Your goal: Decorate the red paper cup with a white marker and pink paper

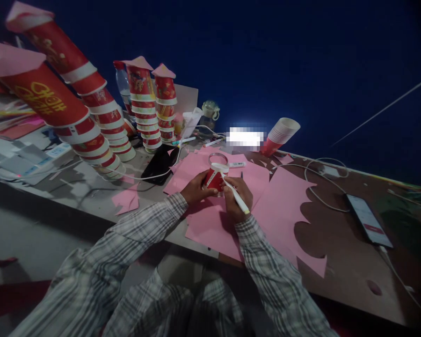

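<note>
My left hand is closed around the side of a red paper cup with a white rim. In my right hand is a white marker pen, its front end at the cup's side and its yellowish end toward me. Whether the tip touches the cup I cannot tell. Under both hands lie sheets of pink paper. Just beyond the cup is a roll of tape, and a white pen cap or marker rests beside it.
Towers of stacked red cups with pink paper tops stand at the left and back. Nested cups lean at the back right. A black phone lies left, a lit phone with a cable right. A bottle stands behind.
</note>
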Motion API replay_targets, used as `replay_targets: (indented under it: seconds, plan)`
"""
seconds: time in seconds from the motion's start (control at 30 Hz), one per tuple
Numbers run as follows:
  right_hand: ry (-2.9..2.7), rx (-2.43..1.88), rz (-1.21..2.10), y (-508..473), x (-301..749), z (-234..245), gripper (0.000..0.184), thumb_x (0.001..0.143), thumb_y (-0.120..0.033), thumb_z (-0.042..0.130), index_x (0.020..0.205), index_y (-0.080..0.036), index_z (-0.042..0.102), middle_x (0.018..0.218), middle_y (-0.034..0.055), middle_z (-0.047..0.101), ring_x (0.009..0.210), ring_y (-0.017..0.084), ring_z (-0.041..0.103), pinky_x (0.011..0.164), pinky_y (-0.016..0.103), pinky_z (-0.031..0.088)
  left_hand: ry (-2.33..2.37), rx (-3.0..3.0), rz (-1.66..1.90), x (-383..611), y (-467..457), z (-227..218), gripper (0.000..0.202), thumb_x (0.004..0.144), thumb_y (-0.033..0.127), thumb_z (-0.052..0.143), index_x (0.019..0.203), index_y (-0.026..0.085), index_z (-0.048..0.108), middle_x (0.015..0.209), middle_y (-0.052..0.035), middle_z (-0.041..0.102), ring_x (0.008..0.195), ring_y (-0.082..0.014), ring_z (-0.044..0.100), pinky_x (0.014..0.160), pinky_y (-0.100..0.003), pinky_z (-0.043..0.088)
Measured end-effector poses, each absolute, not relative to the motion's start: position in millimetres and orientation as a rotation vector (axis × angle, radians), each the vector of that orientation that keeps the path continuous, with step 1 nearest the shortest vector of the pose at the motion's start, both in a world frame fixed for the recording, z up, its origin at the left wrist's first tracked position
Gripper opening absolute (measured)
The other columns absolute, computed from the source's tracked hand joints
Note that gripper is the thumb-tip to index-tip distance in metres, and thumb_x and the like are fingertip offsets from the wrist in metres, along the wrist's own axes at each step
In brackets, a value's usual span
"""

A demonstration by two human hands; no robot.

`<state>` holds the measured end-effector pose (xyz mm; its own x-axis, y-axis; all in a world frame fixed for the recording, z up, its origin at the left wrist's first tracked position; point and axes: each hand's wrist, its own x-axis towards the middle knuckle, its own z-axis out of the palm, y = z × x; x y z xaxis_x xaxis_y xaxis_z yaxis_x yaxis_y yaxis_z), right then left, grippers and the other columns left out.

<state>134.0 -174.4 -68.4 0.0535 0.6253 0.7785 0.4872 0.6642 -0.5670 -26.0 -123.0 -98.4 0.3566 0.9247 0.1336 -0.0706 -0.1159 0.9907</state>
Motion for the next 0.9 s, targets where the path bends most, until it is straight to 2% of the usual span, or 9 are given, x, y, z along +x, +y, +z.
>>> replay_targets:
  seconds: [0.17,0.4,0.73,0.9]
  plan:
    - [-1.537,-0.984,0.158,-173.5,135.0,-68.0,0.022,0.095,-0.031,0.052,0.106,-0.021,0.067,0.094,0.0087,0.072,0.087,0.022,0.07,0.076,0.038,0.06,0.808,1.393,1.035,-25.6,-125.2,-94.2,0.071,0.064,0.034,0.085,0.127,0.015,0.058,0.123,-0.0135,0.065,0.112,-0.029,0.062,0.101,-0.046,0.049]
    - [-1.44,-1.037,0.219,-173.0,135.1,-69.2,0.022,0.093,-0.032,0.053,0.102,-0.019,0.068,0.093,0.0085,0.071,0.083,0.02,0.07,0.073,0.037,0.059,0.862,1.408,1.02,-27.1,-126.9,-89.2,0.072,0.064,0.029,0.083,0.13,0.014,0.056,0.125,-0.0141,0.065,0.114,-0.0298,0.061,0.103,-0.048,0.047]
    - [-1.479,-1.037,0.199,-172.7,138.2,-70.4,0.016,0.09,-0.026,0.052,0.092,-0.019,0.067,0.082,0.0051,0.069,0.07,0.018,0.067,0.062,0.032,0.056,0.859,1.407,1.012,-28.4,-124.5,-91.1,0.07,0.065,0.03,0.081,0.128,0.014,0.055,0.12,-0.0129,0.066,0.109,-0.0284,0.063,0.101,-0.046,0.047]
    - [-1.546,-0.955,0.15,-174.0,137.2,-69.6,0.017,0.091,-0.026,0.053,0.097,-0.019,0.067,0.087,0.007,0.071,0.075,0.019,0.069,0.065,0.034,0.058,0.845,1.358,1.023,-27.0,-122.8,-96.1,0.07,0.064,0.032,0.082,0.127,0.014,0.056,0.119,-0.0128,0.066,0.109,-0.0277,0.063,0.098,-0.045,0.049]
